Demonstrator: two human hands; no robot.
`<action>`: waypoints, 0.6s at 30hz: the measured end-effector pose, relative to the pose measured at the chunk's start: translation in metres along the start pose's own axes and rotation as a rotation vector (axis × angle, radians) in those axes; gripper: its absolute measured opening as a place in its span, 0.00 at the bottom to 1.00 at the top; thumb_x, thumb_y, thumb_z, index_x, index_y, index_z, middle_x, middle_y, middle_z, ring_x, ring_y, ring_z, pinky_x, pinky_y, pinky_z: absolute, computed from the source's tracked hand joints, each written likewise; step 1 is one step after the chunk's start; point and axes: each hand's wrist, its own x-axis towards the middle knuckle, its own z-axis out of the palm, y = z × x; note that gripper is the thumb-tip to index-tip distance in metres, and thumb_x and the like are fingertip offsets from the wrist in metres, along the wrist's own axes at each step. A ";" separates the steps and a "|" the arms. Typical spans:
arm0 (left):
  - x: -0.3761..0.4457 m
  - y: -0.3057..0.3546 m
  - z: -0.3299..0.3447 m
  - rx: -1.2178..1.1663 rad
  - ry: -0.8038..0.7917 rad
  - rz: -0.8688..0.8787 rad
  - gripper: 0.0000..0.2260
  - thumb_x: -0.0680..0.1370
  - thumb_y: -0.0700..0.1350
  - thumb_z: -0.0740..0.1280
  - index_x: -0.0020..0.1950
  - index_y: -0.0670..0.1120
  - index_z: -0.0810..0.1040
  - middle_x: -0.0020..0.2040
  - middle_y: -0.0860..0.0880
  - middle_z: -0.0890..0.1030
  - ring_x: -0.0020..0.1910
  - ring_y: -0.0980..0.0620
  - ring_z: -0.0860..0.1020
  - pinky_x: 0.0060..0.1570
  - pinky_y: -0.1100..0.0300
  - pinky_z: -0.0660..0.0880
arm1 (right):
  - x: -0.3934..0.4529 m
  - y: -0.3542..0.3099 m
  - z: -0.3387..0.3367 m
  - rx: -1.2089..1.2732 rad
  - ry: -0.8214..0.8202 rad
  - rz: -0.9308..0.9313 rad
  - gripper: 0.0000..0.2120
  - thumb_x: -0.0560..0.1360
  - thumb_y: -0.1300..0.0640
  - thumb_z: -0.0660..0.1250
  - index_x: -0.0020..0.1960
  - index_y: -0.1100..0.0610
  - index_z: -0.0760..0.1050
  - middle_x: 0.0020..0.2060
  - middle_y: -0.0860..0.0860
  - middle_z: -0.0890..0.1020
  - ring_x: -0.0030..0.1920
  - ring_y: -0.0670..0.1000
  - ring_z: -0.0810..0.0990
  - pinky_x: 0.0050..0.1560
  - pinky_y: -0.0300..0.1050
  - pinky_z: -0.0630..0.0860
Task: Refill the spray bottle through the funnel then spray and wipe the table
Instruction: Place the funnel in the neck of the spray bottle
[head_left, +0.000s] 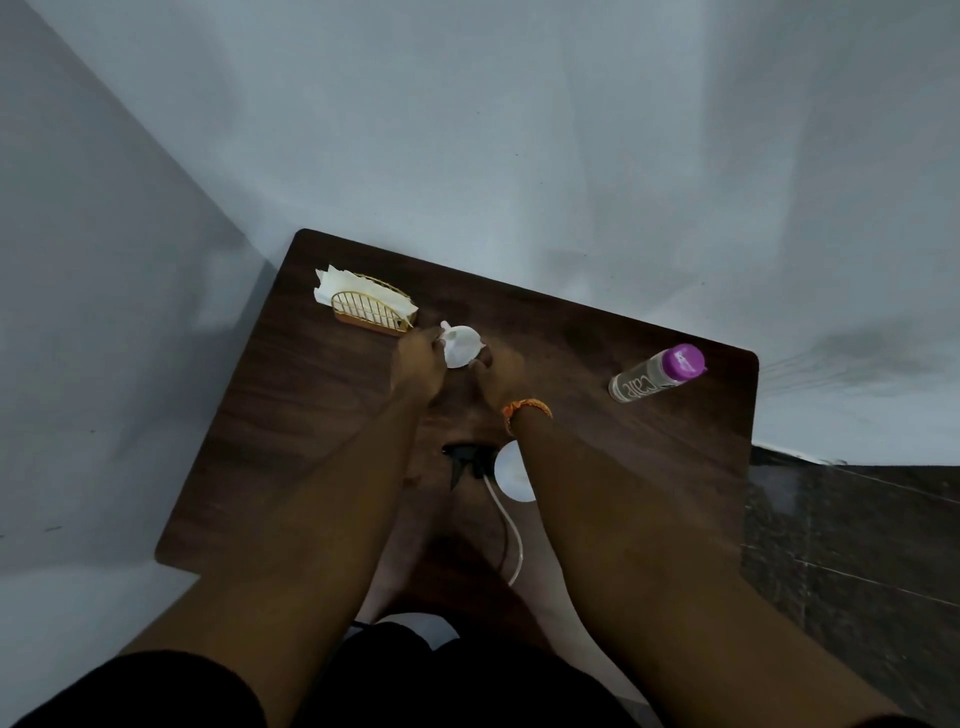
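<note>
Between both hands (418, 371), white funnel (460, 345)

Wall: I see pale grey-white sheeting (467, 130) behind.
Table: dark wood-grain top (623, 441), rounded corners.
Floor: dark speckled tiles (857, 545) on my right.
Light: dim, cool.

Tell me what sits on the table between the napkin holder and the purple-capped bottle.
In the head view, the white funnel sits between the napkin holder and the bottle, with both hands at it.
</note>
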 end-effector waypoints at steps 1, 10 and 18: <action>-0.003 0.000 0.000 -0.011 0.012 -0.001 0.14 0.85 0.46 0.63 0.64 0.41 0.84 0.57 0.39 0.85 0.56 0.40 0.83 0.57 0.47 0.80 | -0.001 0.003 0.001 0.007 0.024 0.025 0.15 0.80 0.62 0.71 0.64 0.66 0.80 0.61 0.63 0.83 0.63 0.63 0.80 0.65 0.51 0.73; -0.050 0.034 -0.006 -0.176 0.063 0.063 0.12 0.84 0.43 0.66 0.62 0.38 0.84 0.58 0.40 0.86 0.57 0.43 0.84 0.54 0.60 0.76 | -0.030 0.019 -0.033 0.290 0.342 0.035 0.08 0.82 0.58 0.69 0.56 0.59 0.85 0.51 0.53 0.88 0.53 0.53 0.85 0.57 0.53 0.81; -0.110 0.086 -0.019 -0.335 0.098 0.107 0.08 0.78 0.46 0.71 0.46 0.45 0.88 0.37 0.53 0.85 0.36 0.55 0.83 0.42 0.58 0.81 | -0.083 0.027 -0.076 0.532 0.449 -0.028 0.10 0.82 0.58 0.67 0.54 0.57 0.87 0.50 0.50 0.89 0.53 0.49 0.87 0.54 0.48 0.83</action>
